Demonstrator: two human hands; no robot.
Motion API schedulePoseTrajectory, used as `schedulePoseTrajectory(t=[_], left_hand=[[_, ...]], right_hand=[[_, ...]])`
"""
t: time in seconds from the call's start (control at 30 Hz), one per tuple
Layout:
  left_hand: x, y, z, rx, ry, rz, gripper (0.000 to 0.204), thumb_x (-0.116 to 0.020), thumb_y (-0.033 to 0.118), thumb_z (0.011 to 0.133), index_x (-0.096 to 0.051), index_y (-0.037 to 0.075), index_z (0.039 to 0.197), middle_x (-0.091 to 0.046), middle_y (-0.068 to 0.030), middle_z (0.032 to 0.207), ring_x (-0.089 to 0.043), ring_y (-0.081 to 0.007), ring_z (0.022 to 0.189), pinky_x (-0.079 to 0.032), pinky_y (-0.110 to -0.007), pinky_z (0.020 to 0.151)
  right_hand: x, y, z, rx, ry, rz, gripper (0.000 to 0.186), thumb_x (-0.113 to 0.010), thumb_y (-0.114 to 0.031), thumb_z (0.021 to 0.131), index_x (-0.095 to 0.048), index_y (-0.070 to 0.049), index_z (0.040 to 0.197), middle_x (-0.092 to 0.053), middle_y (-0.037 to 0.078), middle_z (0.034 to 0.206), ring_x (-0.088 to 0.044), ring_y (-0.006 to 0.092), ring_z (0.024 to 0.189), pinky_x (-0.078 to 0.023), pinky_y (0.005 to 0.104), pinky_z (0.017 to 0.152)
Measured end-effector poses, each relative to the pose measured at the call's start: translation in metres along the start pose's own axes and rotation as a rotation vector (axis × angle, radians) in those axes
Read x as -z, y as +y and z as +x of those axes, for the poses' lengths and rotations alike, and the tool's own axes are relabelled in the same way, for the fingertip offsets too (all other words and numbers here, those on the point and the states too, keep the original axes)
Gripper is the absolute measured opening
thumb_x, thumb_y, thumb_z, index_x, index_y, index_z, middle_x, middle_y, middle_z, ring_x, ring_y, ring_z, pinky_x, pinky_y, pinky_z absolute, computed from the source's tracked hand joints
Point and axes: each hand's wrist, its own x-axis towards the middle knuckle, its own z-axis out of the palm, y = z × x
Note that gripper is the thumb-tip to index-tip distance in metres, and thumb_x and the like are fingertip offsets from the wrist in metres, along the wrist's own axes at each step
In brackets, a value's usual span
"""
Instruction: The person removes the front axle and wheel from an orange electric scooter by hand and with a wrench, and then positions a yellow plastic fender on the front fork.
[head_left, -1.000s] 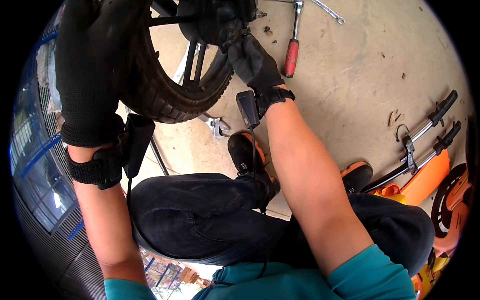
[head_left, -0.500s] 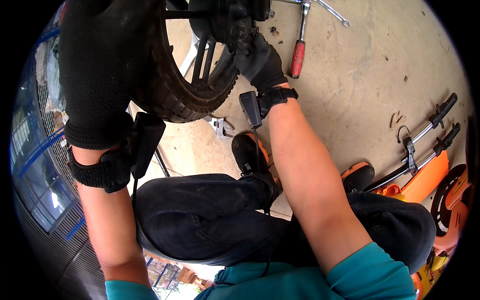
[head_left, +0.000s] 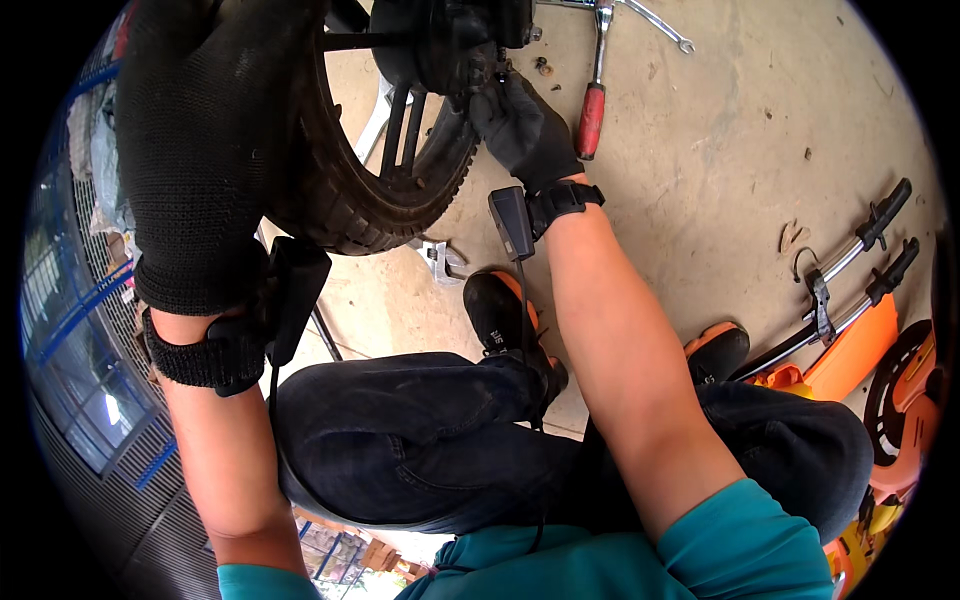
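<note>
Head cam, the only view here: the knobby tire (head_left: 350, 225) is up top, left of centre, on a black spoked wheel (head_left: 405, 130) with a chunky dark hub (head_left: 405, 45) that runs up to the top edge. Right hand (head_left: 525, 130), in a black glove, is up at the lower right of that hub, fingers curled in with the tips right by some small hardware. Can't tell if it's actually pinching a part, the fingertips are too dark and partly hidden.

Left hand (head_left: 220, 100), also gloved in black, is huge in the upper left, overlapping the left side of the tire. Its fingers don't show clearly, so no idea whether it's gripping or just resting there.

On the concrete floor (head_left: 700, 180), a red-handled ratchet (head_left: 592, 110) lies just right of the right hand, with a silver wrench (head_left: 660, 22) near its top end and a few small dark bits (head_left: 543, 66) between the ratchet and the hub. An adjustable wrench (head_left: 438, 262) pokes out just below the tire, near a black shoe (head_left: 495, 310) with orange trim. Way over right, there's a pair of black-gripped handles (head_left: 885, 220) next to an orange panel (head_left: 855, 355).
</note>
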Motion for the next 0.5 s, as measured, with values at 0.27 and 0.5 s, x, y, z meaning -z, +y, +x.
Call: schedulePoseTrajectory(t=[0.27, 0.5], left_hand=[[-0.008, -0.013, -0.002, 0.001, 0.088, -0.038, 0.04, -0.061, 0.013, 0.097, -0.049, -0.006, 0.13, -0.063, -0.0164, 0.117, -0.062, -0.0214, 0.102, -0.05, -0.034, 0.091], [0.054, -0.075, 0.003, -0.506, -0.206, 0.694, 0.043, -0.067, 0.012, 0.095, -0.057, 0.011, 0.137, -0.063, -0.0151, 0.129, -0.064, -0.0299, 0.116, -0.056, -0.033, 0.092]], right_hand=[[0.012, -0.002, 0.002, -0.028, -0.092, -0.059, 0.026, -0.045, -0.016, 0.108, -0.056, 0.001, 0.125, -0.063, 0.012, 0.118, -0.061, 0.0228, 0.11, -0.053, 0.0376, 0.096], [0.008, 0.004, 0.009, -0.126, 0.019, 0.202, 0.021, -0.046, -0.018, 0.108, -0.058, -0.002, 0.115, -0.056, 0.007, 0.094, -0.052, 0.0163, 0.082, -0.049, 0.0303, 0.076]])
